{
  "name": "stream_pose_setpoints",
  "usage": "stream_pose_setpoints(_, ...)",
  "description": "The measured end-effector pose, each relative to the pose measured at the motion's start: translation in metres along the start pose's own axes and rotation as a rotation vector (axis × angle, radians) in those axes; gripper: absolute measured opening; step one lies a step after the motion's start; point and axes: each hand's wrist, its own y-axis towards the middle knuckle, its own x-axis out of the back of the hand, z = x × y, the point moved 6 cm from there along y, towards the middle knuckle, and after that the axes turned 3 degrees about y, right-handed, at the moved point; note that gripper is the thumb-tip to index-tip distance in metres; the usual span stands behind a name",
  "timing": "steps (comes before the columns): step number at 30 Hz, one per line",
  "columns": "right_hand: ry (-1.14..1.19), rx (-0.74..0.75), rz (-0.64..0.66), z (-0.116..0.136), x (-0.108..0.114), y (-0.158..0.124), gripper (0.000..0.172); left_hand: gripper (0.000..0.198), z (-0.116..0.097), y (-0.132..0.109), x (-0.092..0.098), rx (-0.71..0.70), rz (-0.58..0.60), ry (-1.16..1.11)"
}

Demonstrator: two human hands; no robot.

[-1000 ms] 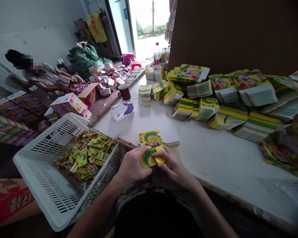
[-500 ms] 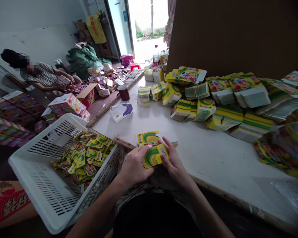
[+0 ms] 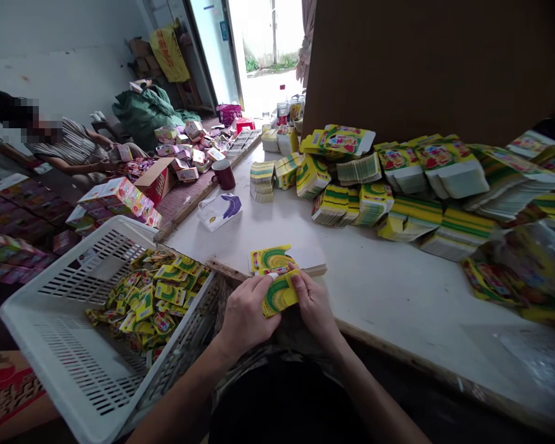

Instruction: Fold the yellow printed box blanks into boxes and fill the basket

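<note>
Between my two hands is a small yellow and green printed carton point(image 3: 280, 295), held over the table's front edge. My left hand point(image 3: 247, 311) grips its left side, with something white at the thumb tip. At the right end, my right hand point(image 3: 313, 302) pinches the carton, thumb on top and fingers behind. Just beyond lies a stack of flat cartons point(image 3: 271, 256) on the white table point(image 3: 374, 283), partly covered by my hands. Left of my arm stands a white plastic crate point(image 3: 55, 320) holding many yellow cartons point(image 3: 152, 296).
Bundled flat cartons point(image 3: 409, 216) line the table's back, below a dark brown panel point(image 3: 435, 68). A tissue pack point(image 3: 219, 211) and a maroon mug point(image 3: 224, 176) stand at the left. Across the room a person point(image 3: 78, 148) sits beside piled boxes point(image 3: 194, 151).
My right thumb and fingers have closed onto the carton's right end, where a flap and barcode showed before. The view has shifted slightly to the right.
</note>
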Motion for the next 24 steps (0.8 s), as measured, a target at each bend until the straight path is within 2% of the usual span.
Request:
stream_pose_setpoints(3,-0.084,0.037,0.005,0.002,-0.005,0.003,0.054,0.049,0.004,0.001,-0.001,0.026,0.025,0.022)
stream_pose_setpoints(6,-0.132,0.098,0.102,0.010,-0.009,0.008,0.051,0.049,0.026,0.002,0.012,0.100,0.090,0.055)
stream_pose_setpoints(9,-0.250,0.211,0.083,0.024,0.000,0.019,0.048,0.053,0.073,-0.006,0.047,0.252,0.089,0.219)
stream_pose_setpoints(11,-0.475,0.287,0.020,0.032,0.008,0.027,0.047,0.062,0.110,-0.017,0.075,0.381,0.019,0.442)
stream_pose_setpoints(12,-0.588,0.311,0.007,0.034,0.010,0.031,0.047,0.071,0.125,-0.025,0.089,0.461,-0.052,0.542)
stream_pose_setpoints(14,-0.722,0.326,0.028,0.033,0.010,0.038,0.045,0.078,0.143,-0.039,0.098,0.536,-0.095,0.585)
stream_pose_setpoints(16,-0.742,0.320,0.057,0.029,0.007,0.042,0.039,0.073,0.143,-0.046,0.088,0.515,-0.060,0.475)
stream_pose_setpoints(20,-0.742,0.323,0.054,0.024,0.004,0.045,0.034,0.051,0.110,-0.040,0.046,0.436,0.088,0.072)
stream_pose_setpoints(22,-0.709,0.323,0.040,0.024,0.006,0.045,0.038,0.045,0.093,-0.033,0.027,0.467,0.193,-0.133)
stream_pose_setpoints(24,-0.653,0.318,0.031,0.026,0.008,0.042,0.042,0.041,0.078,-0.029,0.007,0.504,0.347,-0.359)
